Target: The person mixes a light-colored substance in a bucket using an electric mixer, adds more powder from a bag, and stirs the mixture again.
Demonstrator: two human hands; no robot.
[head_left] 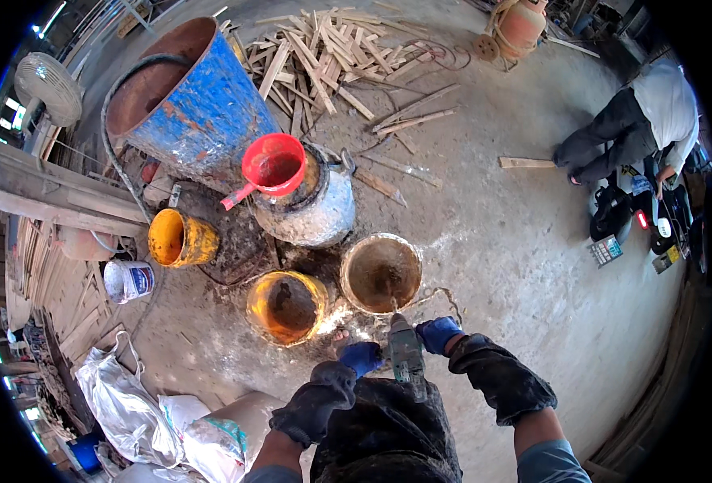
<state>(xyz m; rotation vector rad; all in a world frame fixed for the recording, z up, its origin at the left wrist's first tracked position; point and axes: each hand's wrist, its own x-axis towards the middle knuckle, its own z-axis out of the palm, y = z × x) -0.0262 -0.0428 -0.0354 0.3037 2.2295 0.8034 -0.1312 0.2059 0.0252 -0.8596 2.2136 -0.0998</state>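
Mixing in the pale bucket, drill held two-handed

Drill (406, 354) upright between both gloved hands, just above the knees. Left hand (361, 357) on its left flank, fingers curled shut around the body or a grip there; hard to tell which part. Right hand (439, 332) on the opposite side, fingers likewise closed tight on the tool. No open fingers on either hand, and nothing else held.

Shaft (394, 306) running from the drill over the near rim and down into the pale bucket (346, 266), its tip lost in a grey-brown mix. Bucket standing on wet concrete directly ahead of the hands, touching or almost touching an orange bucket (253, 299) to its left. Behind those, a white pot (319, 213) with a red scoop (274, 165) resting on top, a yellow bucket (180, 238) and a tilted blue drum (211, 105). Wood offcuts (324, 56) further back, sacks (130, 410) at lower left, a crouching person (645, 121) well apart at right.

Judged step: stirring the contents, paddle sunk and tool held in place. Next move likely calls for a firm double grip against twist, the shaft held clear of the bucket wall, and a slow lift so nothing splashes over the rim.
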